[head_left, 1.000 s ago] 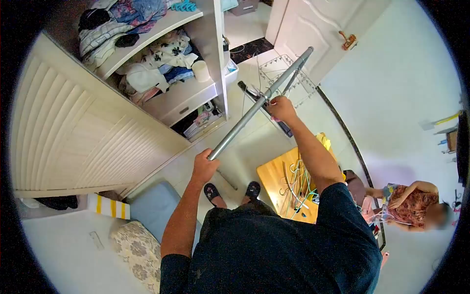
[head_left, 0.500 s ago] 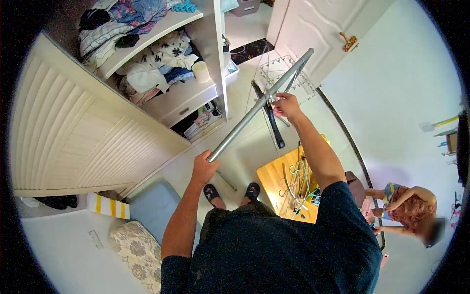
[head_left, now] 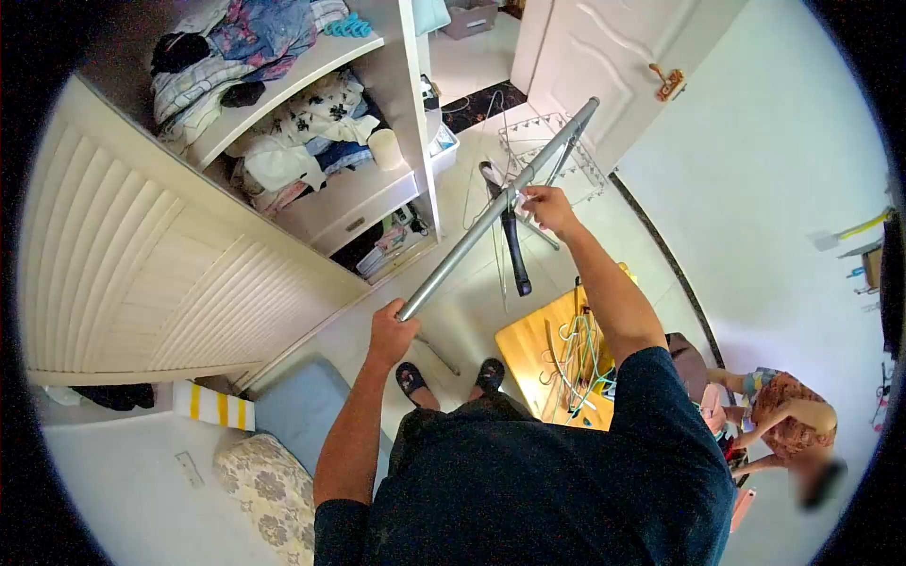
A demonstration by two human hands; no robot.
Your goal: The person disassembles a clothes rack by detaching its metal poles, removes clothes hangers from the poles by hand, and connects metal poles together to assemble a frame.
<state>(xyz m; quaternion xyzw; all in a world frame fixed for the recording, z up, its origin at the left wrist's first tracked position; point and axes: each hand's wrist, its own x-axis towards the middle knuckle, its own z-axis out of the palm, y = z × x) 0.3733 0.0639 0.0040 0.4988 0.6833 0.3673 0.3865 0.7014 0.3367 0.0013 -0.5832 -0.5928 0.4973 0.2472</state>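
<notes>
Head view, looking down past a dark shirt: the left hand (head_left: 392, 335) wraps the near end of a grey pole (head_left: 458, 264), closed firmly round it, probably to steady it. The pole slants away, up and to the right, passing just beside the right hand (head_left: 549, 208). That hand's fingers are bent close to the pole's middle, by a dark hanger (head_left: 513, 253); whether they pinch its hook or only touch it, I cannot tell. The hanger dangles below the pole, just left of the right hand, so its hook presumably carries it.

A thinner strut (head_left: 572, 143) angles from the pole's far end, beyond the right hand, and a thin rod (head_left: 439, 356) slants down near the left hand (perhaps legs, which would spare the hands the full weight).

Below the right forearm, a wooden table (head_left: 519, 340) bears a tangle of hangers (head_left: 583, 363), apparently put there for easy reach. Right of the right elbow is another person (head_left: 797, 415), bent over. Ahead and left of the left hand, shelves (head_left: 283, 90) hold heaped clothes (head_left: 311, 113).
</notes>
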